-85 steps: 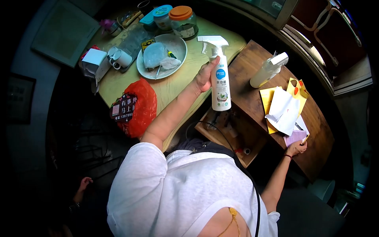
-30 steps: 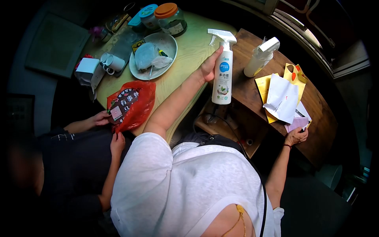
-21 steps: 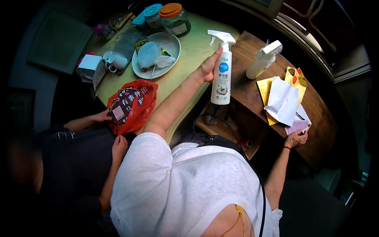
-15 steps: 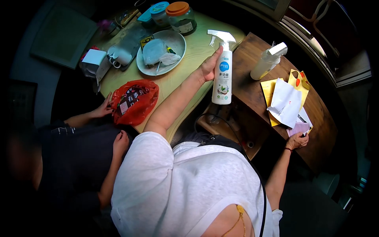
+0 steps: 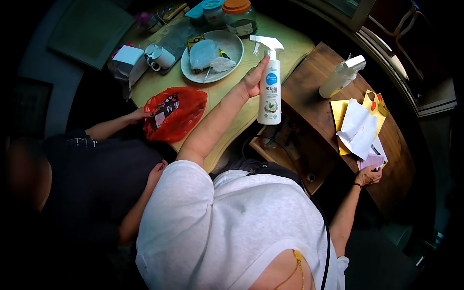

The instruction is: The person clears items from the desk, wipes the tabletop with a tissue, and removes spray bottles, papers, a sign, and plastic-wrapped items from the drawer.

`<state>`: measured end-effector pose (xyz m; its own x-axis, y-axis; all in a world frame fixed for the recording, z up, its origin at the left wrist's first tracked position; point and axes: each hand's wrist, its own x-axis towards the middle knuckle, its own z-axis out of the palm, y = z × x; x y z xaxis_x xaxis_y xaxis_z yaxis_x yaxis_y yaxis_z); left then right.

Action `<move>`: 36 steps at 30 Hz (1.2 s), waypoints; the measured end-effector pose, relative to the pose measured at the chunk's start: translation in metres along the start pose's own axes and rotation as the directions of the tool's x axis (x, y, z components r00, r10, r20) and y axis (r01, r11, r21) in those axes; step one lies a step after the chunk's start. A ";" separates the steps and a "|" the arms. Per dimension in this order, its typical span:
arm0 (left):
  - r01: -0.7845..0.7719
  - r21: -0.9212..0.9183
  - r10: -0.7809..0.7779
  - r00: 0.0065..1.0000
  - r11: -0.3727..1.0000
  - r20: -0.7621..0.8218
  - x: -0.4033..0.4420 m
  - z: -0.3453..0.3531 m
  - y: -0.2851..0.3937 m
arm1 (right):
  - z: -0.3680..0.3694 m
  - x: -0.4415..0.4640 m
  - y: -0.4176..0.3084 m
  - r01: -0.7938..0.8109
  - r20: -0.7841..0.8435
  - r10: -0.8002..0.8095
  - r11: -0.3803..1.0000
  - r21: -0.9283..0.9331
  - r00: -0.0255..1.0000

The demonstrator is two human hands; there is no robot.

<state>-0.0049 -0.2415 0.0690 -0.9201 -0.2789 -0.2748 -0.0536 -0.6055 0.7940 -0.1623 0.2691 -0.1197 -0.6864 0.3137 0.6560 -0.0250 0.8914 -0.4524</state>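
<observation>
My left hand point(image 5: 251, 82) is wrapped round the upper part of a white spray bottle point(image 5: 269, 96), which hangs upright with its trigger head at the top. The bottle is in front of the gap between the two tables. At the right, my right hand point(image 5: 369, 176) grips the near edge of a pink paper point(image 5: 371, 161) on the brown table point(image 5: 309, 92). Beside it lie a crumpled white sheet point(image 5: 357, 126) and yellow paper pieces point(image 5: 340, 113). A second spray bottle point(image 5: 337, 82) in clear plastic stands behind them.
A red bag point(image 5: 186, 111) lies on the pale table point(image 5: 232, 108), touched by another person's hand point(image 5: 139, 115). Behind are a plate point(image 5: 229, 39) with wrapped items, white cups point(image 5: 163, 57) and an orange-lidded jar point(image 5: 240, 19). An open drawer point(image 5: 285, 152) is under the brown table.
Another person has come in at the left, beside the red bag, which looks flatter and more spread out. Both my hands keep their holds. The surroundings have shifted in view.
</observation>
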 end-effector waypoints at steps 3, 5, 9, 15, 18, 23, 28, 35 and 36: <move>-0.009 0.049 0.012 0.999 0.999 -0.051 -0.004 -0.010 -0.001 | 0.001 0.000 0.001 -0.011 0.019 0.011 1.000 -0.001 1.000; -0.018 0.045 0.021 0.997 0.999 -0.078 -0.007 -0.018 -0.001 | 0.000 0.000 -0.001 -0.021 0.029 0.021 1.000 -0.003 0.999; -0.048 0.054 0.054 0.992 0.997 -0.115 -0.012 -0.028 0.002 | -0.001 0.000 0.000 -0.024 0.036 0.024 0.999 -0.023 0.999; -0.077 0.180 0.102 0.986 0.981 -0.131 -0.018 -0.020 0.005 | -0.004 -0.001 -0.003 -0.030 0.034 0.031 0.999 -0.016 0.999; -0.191 0.265 0.219 0.973 0.945 -0.077 -0.015 0.001 0.013 | -0.005 0.001 -0.001 -0.037 0.028 0.037 0.999 0.002 0.999; -0.350 0.399 0.377 0.926 0.847 0.013 -0.003 0.018 0.027 | -0.026 0.009 -0.026 -0.132 0.014 0.131 0.976 0.175 0.991; -0.374 0.632 0.473 0.881 0.679 0.014 -0.020 0.017 0.020 | -0.085 0.044 -0.178 0.077 0.133 -0.205 0.774 0.628 0.970; -0.245 0.720 0.411 0.910 0.649 -0.060 -0.062 -0.013 -0.008 | -0.012 0.044 -0.320 -0.179 0.442 -0.480 0.499 0.848 0.757; -0.231 0.728 0.415 0.906 0.646 -0.081 -0.068 -0.018 -0.009 | -0.002 0.043 -0.330 -0.284 0.538 -0.513 0.493 0.822 0.668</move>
<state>0.0652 -0.2303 0.0706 -0.8244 -0.5649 0.0367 -0.1046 0.2157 0.9708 -0.1825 -0.0108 0.0592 -0.8372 -0.4240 0.3454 -0.4151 0.0813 -0.9061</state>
